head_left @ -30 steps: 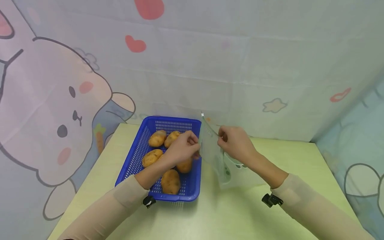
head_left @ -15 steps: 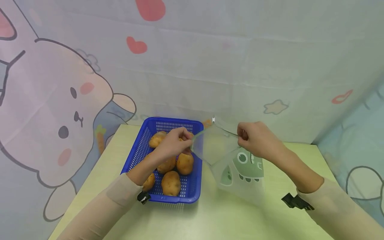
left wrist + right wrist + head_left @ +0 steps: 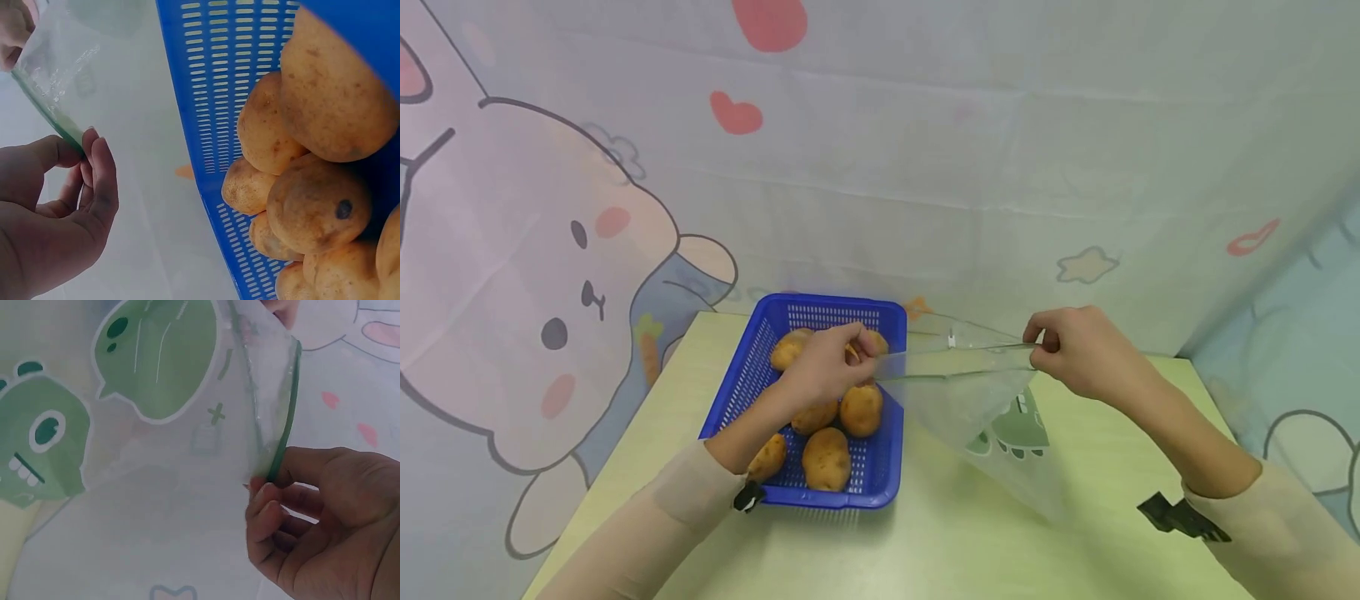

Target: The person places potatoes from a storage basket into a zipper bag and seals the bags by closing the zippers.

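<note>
A clear zip bag (image 3: 955, 408) with a green cartoon print (image 3: 159, 356) hangs between my two hands. My left hand (image 3: 826, 367) pinches one end of its mouth between thumb and fingers, above the blue basket. The other end is pinched by my right hand (image 3: 1086, 354), over the right side of the table. The green zip edge (image 3: 289, 406) stretches from hand to hand, and the two sides of the mouth stand apart. A small white slider (image 3: 952, 341) sits along that edge. The bag's lower part hangs down to the right over the table.
The blue perforated basket (image 3: 895, 475) stands left of the bag, holding several potatoes (image 3: 827, 460). The pale green table (image 3: 970, 550) runs up to a cartoon-printed cloth (image 3: 880, 167) at the back. Another printed cloth (image 3: 1300, 375) hangs at the right.
My left hand has taken hold of the near end of the bag's mouth and shifted slightly left. My right hand has moved right, drawing the mouth out wide between both hands.
</note>
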`<state>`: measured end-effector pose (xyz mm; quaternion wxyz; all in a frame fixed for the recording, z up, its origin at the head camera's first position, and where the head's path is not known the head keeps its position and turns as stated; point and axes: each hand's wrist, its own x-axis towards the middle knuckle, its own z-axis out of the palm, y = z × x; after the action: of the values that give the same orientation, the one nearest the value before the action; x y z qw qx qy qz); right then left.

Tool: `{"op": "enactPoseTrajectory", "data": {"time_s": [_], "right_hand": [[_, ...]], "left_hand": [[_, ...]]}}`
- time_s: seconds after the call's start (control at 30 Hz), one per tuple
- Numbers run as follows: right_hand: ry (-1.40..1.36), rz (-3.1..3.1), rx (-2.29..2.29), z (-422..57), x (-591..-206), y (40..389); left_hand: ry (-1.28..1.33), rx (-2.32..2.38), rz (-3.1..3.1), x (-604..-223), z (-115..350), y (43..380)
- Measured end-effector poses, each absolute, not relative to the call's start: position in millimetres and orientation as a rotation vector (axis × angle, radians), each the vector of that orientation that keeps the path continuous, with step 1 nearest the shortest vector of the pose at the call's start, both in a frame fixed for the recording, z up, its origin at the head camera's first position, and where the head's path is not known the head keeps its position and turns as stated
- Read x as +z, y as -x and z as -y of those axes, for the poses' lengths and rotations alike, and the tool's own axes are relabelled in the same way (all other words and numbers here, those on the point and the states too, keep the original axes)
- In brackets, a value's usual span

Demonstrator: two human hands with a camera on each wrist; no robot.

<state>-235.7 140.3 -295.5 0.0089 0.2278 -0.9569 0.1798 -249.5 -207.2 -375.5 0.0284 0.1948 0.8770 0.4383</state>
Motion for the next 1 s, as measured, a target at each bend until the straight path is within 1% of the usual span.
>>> {"op": "enactPoseTrajectory", "data": {"time_s": [0.1,0.23,0.33,0.63,1.0], "right_hand": [[-0.675,2.966,0.604,-141.3,-292.5,229.6],[-0.681,2.915,0.613,-135.7,-284.7,219.9],[-0.681,2.888,0.596,-133.1,-284.0,218.9],[-0.599,2.692,0.736,-133.8,-307.9,223.5],[-0.516,2.622,1.187,-108.6,-328.4,236.5]], "left_hand": [[-0.602,1.359,-2.71,-376.8,209.2,247.6],[-0.572,1.483,-2.585,-380.4,214.0,251.0],[-0.547,1.548,-2.514,-381.6,215.3,253.9],[-0.489,1.587,-2.452,-383.2,213.1,256.1],[-0.373,1.577,-2.445,-379.2,205.4,263.4]]}}
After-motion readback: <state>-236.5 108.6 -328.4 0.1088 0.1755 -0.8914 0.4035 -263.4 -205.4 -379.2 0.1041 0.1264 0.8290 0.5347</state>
